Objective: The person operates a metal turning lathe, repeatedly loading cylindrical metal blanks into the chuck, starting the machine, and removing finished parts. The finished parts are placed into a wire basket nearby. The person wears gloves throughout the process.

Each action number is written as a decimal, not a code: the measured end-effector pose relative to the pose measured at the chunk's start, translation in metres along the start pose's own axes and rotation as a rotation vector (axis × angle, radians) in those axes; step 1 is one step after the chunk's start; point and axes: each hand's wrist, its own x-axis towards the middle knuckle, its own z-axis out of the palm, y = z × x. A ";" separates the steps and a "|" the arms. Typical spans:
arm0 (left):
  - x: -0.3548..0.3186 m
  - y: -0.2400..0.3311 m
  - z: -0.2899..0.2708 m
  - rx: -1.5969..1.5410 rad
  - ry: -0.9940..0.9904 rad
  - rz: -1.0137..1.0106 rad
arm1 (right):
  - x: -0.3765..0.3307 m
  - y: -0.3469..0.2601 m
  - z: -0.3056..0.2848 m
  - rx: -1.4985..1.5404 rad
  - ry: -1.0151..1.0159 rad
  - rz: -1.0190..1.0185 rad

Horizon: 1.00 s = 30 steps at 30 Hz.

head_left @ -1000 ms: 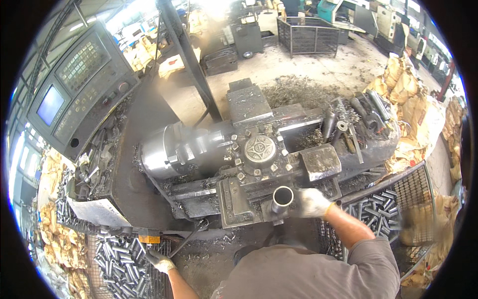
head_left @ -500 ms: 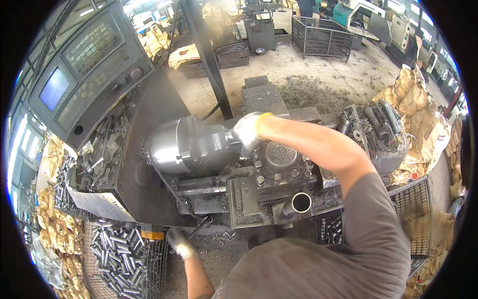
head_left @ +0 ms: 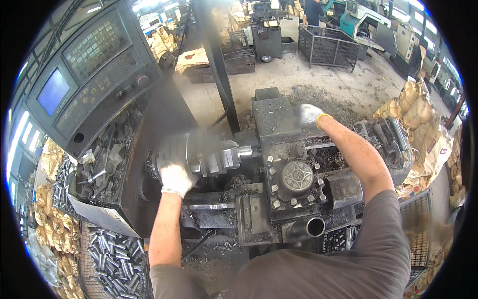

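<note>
My left hand (head_left: 177, 178), in a white work glove with smeared grey fingers, lies against the near side of the lathe chuck (head_left: 189, 152). Those fingers seem stretched out over the metal. Stepped jaws (head_left: 219, 158) project from the chuck, and a short shiny metal cylinder (head_left: 244, 152) sticks out at their right. Behind the tool turret (head_left: 297, 175), my gloved right hand (head_left: 309, 115) is beside a dark block (head_left: 275, 117); its fingers are blurred and partly hidden. A tube with an open end (head_left: 314, 227) points up at the turret's near side.
At left stands a control panel (head_left: 89, 70) with a lit screen, above a chip-covered ledge (head_left: 102, 159). Below it, a wire basket (head_left: 85, 249) holds many cut metal tubes. Brown paper sacks (head_left: 423, 134) are at right. A mesh crate (head_left: 328, 47) stands behind, near another person (head_left: 313, 12).
My left hand has come up from beside the tube basket onto the chuck. My right hand has left the jaw area and moved right, behind the turret. The jaws look sharper.
</note>
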 end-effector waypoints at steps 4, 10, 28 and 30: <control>0.063 0.010 -0.062 -0.103 -0.545 0.044 | 0.004 -0.119 -0.009 0.239 -0.267 -0.345; 0.014 -0.010 0.009 -0.212 0.237 0.072 | 0.037 -0.169 0.023 0.190 -0.452 -0.450; -0.006 -0.009 0.016 -0.189 0.290 0.022 | -0.021 -0.059 0.003 0.173 -0.198 -0.311; -0.004 -0.006 0.014 -0.164 0.311 0.032 | -0.035 -0.015 0.012 0.200 -0.017 -0.269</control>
